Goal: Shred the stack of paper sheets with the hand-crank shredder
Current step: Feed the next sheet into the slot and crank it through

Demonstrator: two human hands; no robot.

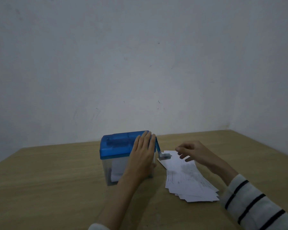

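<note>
Head view: one shredder [123, 156], blue lid over clear bin, on counter [48, 180]. One fanned stack of printed white sheets [188, 181] just right of it, beneath crank [161, 151]. Left hand [143, 156] flat against shredder, fingers straight. Right hand [193, 152] above stack, fingers loosely spread, holding nothing.

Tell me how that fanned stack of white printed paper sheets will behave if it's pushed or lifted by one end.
The fanned stack of white printed paper sheets already lies splayed, so a push would probably spread it further across the wooden table. The thin sheets would likely droop when lifted by one end. They look light and may slip apart.
</note>
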